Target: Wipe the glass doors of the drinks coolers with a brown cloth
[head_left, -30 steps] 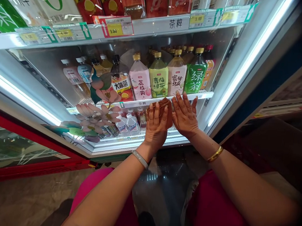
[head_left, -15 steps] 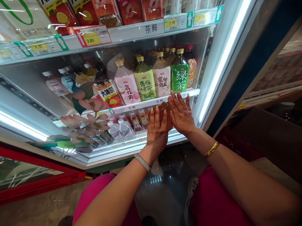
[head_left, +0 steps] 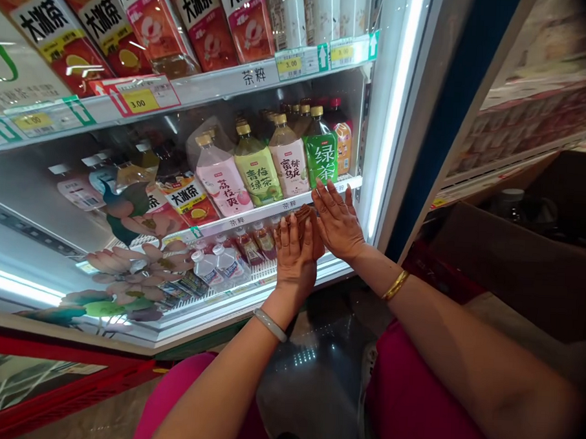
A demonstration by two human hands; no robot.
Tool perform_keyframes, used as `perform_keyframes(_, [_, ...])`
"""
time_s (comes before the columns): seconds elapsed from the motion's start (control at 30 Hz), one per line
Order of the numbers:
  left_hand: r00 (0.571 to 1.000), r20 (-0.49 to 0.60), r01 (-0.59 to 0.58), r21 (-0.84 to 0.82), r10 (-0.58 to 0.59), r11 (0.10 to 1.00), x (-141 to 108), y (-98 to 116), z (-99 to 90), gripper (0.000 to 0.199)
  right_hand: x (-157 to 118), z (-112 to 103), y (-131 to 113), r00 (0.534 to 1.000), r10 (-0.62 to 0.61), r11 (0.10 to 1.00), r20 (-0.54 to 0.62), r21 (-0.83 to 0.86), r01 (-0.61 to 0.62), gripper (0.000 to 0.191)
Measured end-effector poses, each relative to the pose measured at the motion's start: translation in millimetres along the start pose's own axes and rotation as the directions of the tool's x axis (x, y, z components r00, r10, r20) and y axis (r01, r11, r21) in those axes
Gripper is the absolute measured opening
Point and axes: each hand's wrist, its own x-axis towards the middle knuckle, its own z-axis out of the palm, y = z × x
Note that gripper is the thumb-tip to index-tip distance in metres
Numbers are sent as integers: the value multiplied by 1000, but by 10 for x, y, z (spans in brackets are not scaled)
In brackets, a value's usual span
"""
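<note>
Low at the front of the cooler (head_left: 417, 115), a brown cloth (head_left: 318, 239) sits beneath the left hand (head_left: 295, 263), bunched in folds above the fingers and spreading out toward the right hand (head_left: 341, 225). The left fingers are nearly straight and slightly parted, pressed flat over the cloth rather than curled round it. The right fingers are straight and a little spread, and seem to rest on clear glass (head_left: 171, 121); whether that hand's inner edge pins the cloth I cannot tell.

Both hands are in front of the shelf (head_left: 264, 213) edge. Just beyond the right fingers is a green bottle (head_left: 321, 149), with a peach bottle (head_left: 290, 160), a lime bottle (head_left: 258, 176) and a pink bottle (head_left: 224, 183) in a row to its left. Small bottles (head_left: 249, 245) stand below. A flower decal (head_left: 138, 271) lies well to the left of the hands.

The cloth should be light and soft, not fragile, likelier to bunch or slide than to resist a push on smooth glass. Whether it is damp does not show. Its gathered folds look the best hold, under a flat palm; the loose side would slip soonest.
</note>
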Motion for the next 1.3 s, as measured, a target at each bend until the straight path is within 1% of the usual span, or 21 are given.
perform_keyframes(0.1, [1000,19,-23,-17,23,1000,0,-30,27,83,-1,-31,30,1000,2,1000,17,8,-2,67])
perform_keyframes(0.2, [999,29,-38,-12,38,999,131,-56,-14,87,23,-84,69,1000,26,1000,0,4,-26,68])
perform_keyframes(0.27, [999,29,-19,-2,20,1000,216,-24,-23,91,41,-108,97,999,41,999,-18,0,-41,68])
perform_keyframes(0.33, [1000,19,-4,-12,5,1000,237,54,18,93,48,-113,124,998,52,999,-30,1,-52,67])
perform_keyframes(0.43, [1000,-11,8,-27,-9,1000,162,213,143,92,38,-95,159,997,56,998,-44,7,-56,64])
perform_keyframes(0.53, [999,2,33,-24,-33,999,126,346,226,94,36,-98,201,997,51,999,-60,10,-50,60])
perform_keyframes(0.63, [997,57,65,-70,-61,995,239,439,228,96,71,-141,279,991,105,994,-85,19,-104,60])
perform_keyframes(0.7, [995,73,68,-85,-62,994,342,496,235,97,100,-174,355,984,144,990,-104,22,-142,61])
perform_keyframes(0.77, [997,59,48,-71,-44,996,403,557,278,97,110,-195,435,978,163,987,-130,15,-163,61])
perform_keyframes(0.87, [1000,20,15,-50,-14,999,379,651,390,94,72,-195,522,974,175,984,-146,1,-177,61])
perform_keyframes(0.93, [999,28,21,-54,-19,998,344,698,451,92,28,-189,559,976,179,984,-126,0,-180,63])
perform_keyframes(1.0, [999,51,23,-68,-19,997,358,725,478,89,-5,-197,599,976,190,982,-108,1,-191,64])
perform_keyframes(1.07, [997,69,-11,-89,18,996,445,737,481,86,-15,-227,657,972,206,978,-117,0,-207,63])
perform_keyframes(1.2, [995,49,-86,-105,92,991,672,795,539,83,-2,-308,828,940,271,960,-206,-9,-279,61])
perform_keyframes(1.27, [996,30,-85,-99,88,991,694,862,619,82,-17,-327,912,929,290,953,-228,-14,-301,61])
perform_keyframes(1.3, [996,28,-76,-100,79,992,675,900,665,82,-33,-329,948,930,293,953,-222,-16,-304,62])
